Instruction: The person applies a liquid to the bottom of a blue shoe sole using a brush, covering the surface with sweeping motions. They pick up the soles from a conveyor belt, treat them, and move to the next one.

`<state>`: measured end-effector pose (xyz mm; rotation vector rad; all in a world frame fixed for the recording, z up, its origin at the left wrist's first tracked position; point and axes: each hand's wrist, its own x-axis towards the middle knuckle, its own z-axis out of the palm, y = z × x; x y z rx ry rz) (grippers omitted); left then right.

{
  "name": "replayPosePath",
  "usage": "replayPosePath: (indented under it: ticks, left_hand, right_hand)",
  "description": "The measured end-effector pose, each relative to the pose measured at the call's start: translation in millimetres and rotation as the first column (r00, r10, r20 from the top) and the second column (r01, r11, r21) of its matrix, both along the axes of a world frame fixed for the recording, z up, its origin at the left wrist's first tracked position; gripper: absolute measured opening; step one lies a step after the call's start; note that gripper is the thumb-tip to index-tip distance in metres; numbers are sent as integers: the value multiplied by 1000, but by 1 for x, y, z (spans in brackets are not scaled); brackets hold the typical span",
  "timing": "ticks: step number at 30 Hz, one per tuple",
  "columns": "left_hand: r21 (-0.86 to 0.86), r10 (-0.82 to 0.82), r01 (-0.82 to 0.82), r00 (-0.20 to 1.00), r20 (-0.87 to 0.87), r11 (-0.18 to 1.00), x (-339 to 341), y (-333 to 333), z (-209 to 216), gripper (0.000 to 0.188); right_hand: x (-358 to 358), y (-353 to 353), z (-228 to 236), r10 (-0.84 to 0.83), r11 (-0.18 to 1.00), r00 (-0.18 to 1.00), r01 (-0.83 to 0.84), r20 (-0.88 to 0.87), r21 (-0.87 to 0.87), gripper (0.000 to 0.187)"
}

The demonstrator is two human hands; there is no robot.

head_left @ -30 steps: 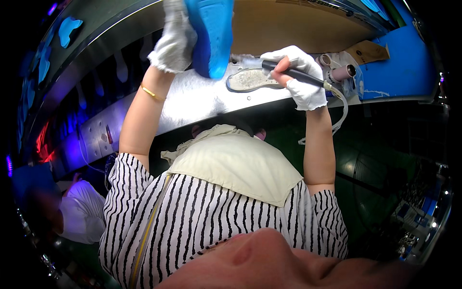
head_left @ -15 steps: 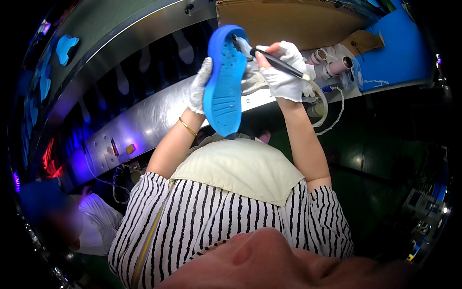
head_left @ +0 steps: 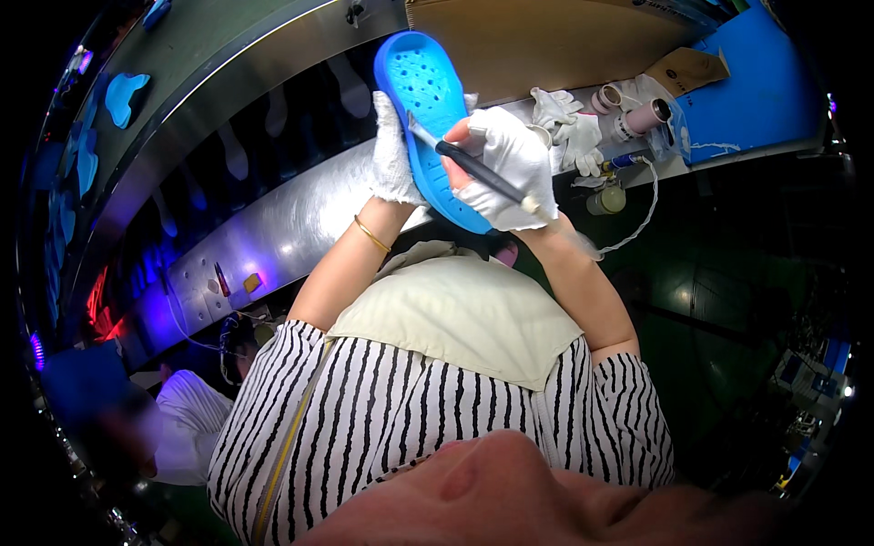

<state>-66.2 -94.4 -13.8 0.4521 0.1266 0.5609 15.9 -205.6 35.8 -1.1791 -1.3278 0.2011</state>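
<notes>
Brush (head_left: pixel 480 169) shifts across sole (head_left: pixel 426 105), from far right rim to left inner side; I judge brushing moves on to another stretch. My left grip (head_left: pixel 391 153) clasps sole, raised above table (head_left: pixel 314 202) edge; right grip (head_left: pixel 519 168) pinches brush handle.

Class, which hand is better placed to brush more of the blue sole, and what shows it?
Probably the right hand: it grips the black-handled brush, whose tip is over the blue sole. The left hand is occupied holding the sole at its left edge.
</notes>
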Motion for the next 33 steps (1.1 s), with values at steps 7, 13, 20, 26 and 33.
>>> replayPosePath:
  ticks: [7, 13, 20, 26, 33]
  left_hand:
    - [33, -36, 33, 994, 107, 999, 0, 13, 1, 83]
    - [-37, -9, 13, 995, 97, 999, -7, 24, 1, 85]
    - [26, 72, -74, 995, 62, 997, -15, 27, 21, 93]
    - [32, -104, 100, 963, 248, 995, -18, -14, 41, 100]
    - [177, -76, 45, 982, 173, 983, -10, 6, 40, 95]
  right_hand:
    - [0, -8, 3, -80, 997, 943, 77, 323, 21, 21]
    - [2, -17, 2, -27, 996, 983, 42, 180, -84, 21]
    - [12, -17, 6, 110, 965, 986, -136, -124, -225, 15]
    - [31, -14, 21, 126, 971, 892, -200, -434, -129, 7]
    - [-3, -14, 13, 140, 990, 978, -137, 154, -32, 11]
